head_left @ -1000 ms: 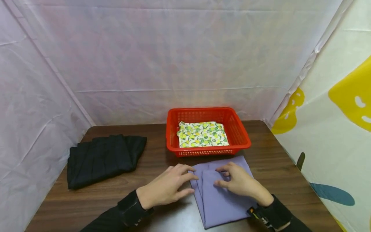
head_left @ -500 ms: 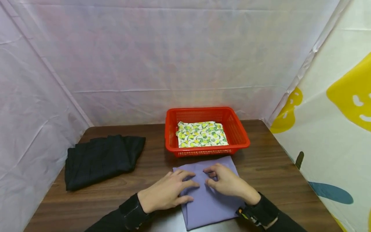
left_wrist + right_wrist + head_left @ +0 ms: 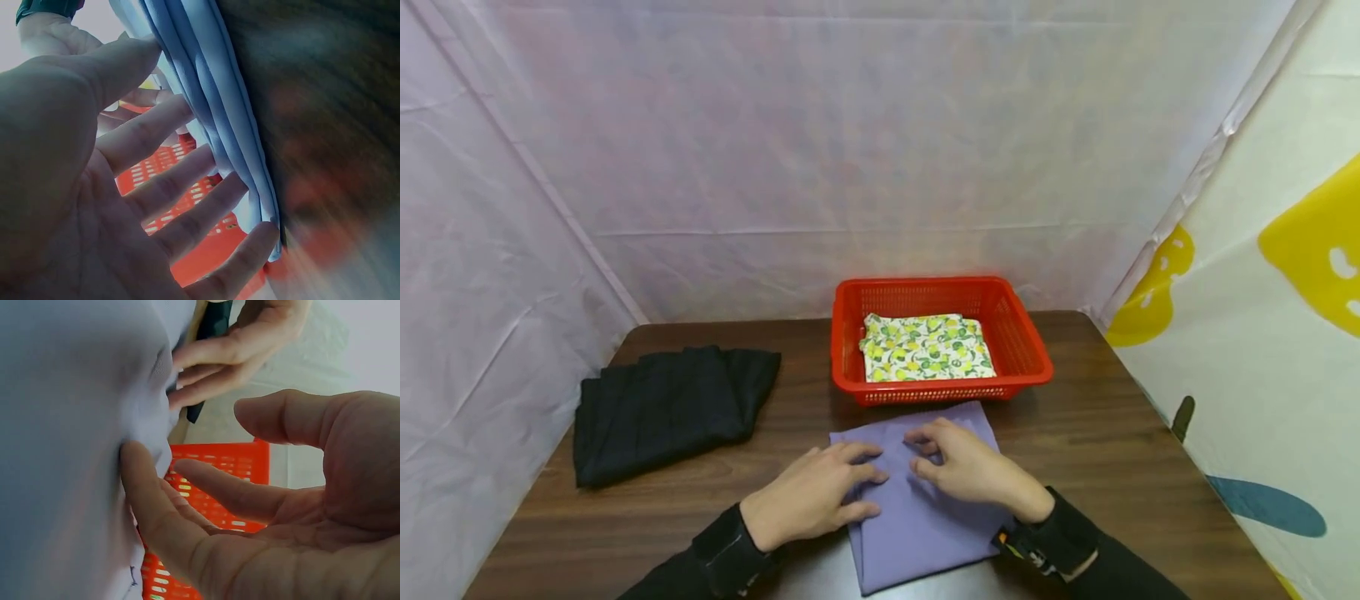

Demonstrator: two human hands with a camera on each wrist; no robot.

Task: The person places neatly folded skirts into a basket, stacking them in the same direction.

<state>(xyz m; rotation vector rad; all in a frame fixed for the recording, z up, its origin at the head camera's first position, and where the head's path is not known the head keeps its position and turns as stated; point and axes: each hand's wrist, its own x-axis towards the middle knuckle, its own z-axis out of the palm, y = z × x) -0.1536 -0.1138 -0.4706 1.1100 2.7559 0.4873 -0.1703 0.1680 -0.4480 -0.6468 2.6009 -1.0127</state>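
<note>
A folded lavender cloth [image 3: 910, 542] lies flat on the table in front of the red basket. Along its left side, my left hand [image 3: 811, 493] has its fingers spread, and the left wrist view shows the fingertips [image 3: 232, 185] touching the stacked fold layers. My right hand [image 3: 973, 471] is over the cloth's upper middle, fingers loosely bent. In the right wrist view one fingertip [image 3: 134, 456] presses into the fabric, while the thumb stands apart from it. Neither hand pinches the cloth.
The red plastic basket [image 3: 940, 387] stands at the back of the wooden table [image 3: 805, 367], with a folded lemon-print cloth [image 3: 925, 348] inside. A folded black cloth [image 3: 670, 417] lies at the left. White sheet walls [image 3: 880, 150] enclose the table's back and sides.
The lavender cloth has slid left across the table, with my right hand moving along on it. My left hand has stayed close to its place and now lies at the cloth's left edge.
</note>
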